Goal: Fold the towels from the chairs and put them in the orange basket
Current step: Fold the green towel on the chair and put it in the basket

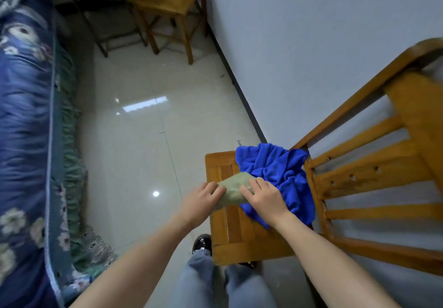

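A small pale green towel [233, 187], folded into a compact wedge, lies on the seat of the near wooden chair [239, 233]. My left hand [202, 201] grips its left edge with curled fingers. My right hand [262, 198] presses down on its right side with fingers spread and fairly straight. A crumpled bright blue towel [278, 171] lies heaped on the same seat, just right of the green one and partly under my right hand. The orange basket is not in view.
A second wooden chair [167, 0] stands at the far end by the white wall [299, 43]. A bed with blue floral bedding [26, 115] runs along the left. Glossy tiled floor [143, 139] lies between. My legs and a dark shoe [202, 244] are below.
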